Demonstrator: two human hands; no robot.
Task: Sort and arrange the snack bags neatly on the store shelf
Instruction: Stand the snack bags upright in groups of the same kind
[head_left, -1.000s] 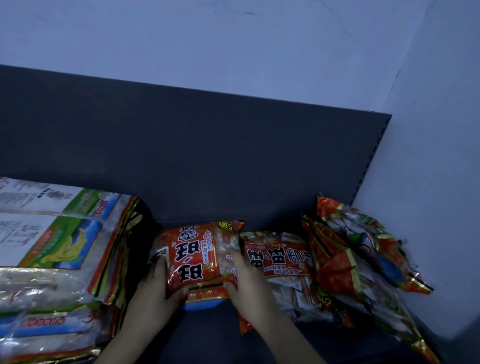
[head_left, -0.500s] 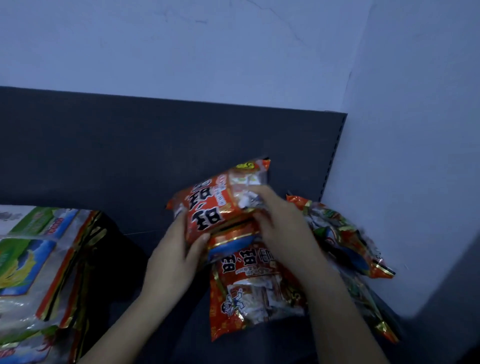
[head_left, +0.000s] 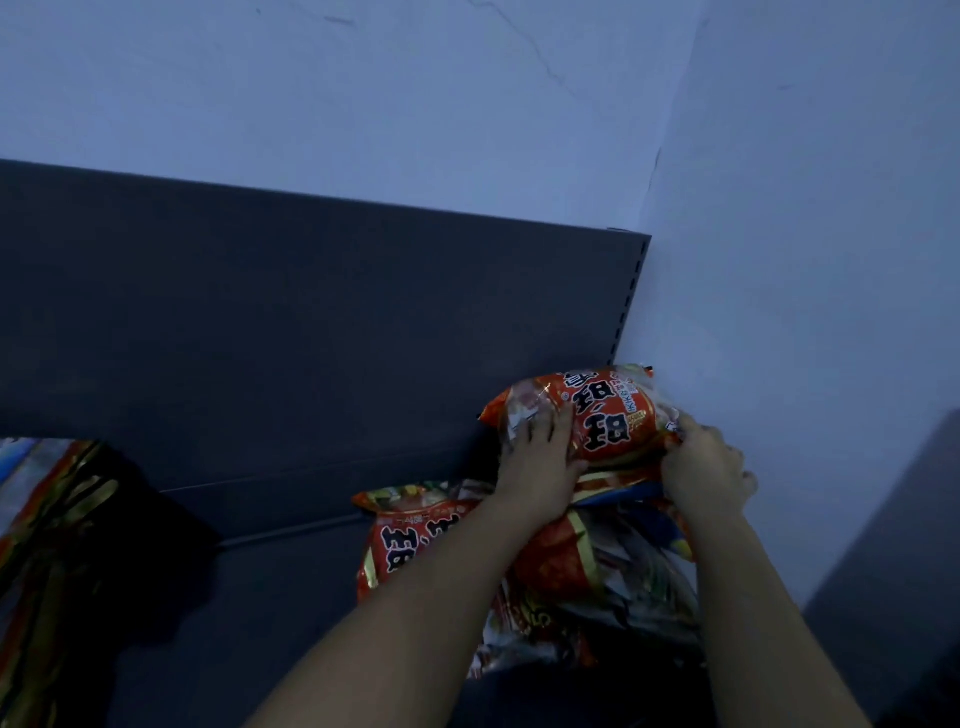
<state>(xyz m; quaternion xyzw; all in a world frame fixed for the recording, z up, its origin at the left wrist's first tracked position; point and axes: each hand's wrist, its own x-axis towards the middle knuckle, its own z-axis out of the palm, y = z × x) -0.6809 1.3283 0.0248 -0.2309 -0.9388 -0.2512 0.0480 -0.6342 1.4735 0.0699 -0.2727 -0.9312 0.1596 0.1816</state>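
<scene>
Where wall and shelf meet: a pale bluish plaster wall (head_left: 805, 260) fills the view from 10 to 3 o'clock. Below it, a dark grey metal store shelf (head_left: 311, 322) with an upright back panel runs from 9 to 5 o'clock.
Left stack: large flat foil-edged bags (head_left: 47, 545) lie piled at 8 o'clock, well apart from the hands. They look squared up, though only their edge shows.
Corner heap: a loose pile of orange-red and silver snack bags (head_left: 613, 597) sits at 5 o'clock against the side wall, tilted and overlapping. I judge this the main work left.
Held bag: a puffy orange-red plastic snack bag with bold black characters (head_left: 608, 415) is at 4 o'clock, on top of the heap. Whether its far end touches the corner, I cannot tell.
Flat bag: a matching orange-red bag (head_left: 415, 540) lies on the shelf deck at 6 o'clock, partly under the left forearm and not yet lined up.
Left hand (head_left: 535, 467): the fingers bend over the held bag's left end and the thumb lies along its near edge, gripping it.
Right hand (head_left: 701, 467): the fingers curl round the bag's right end.
Progress: early to middle, by my reading. One bag is being seated and several wait.
In the way: the slumped heap gives an uneven base, so the bag may slide. The side wall also crowds the right hand.
</scene>
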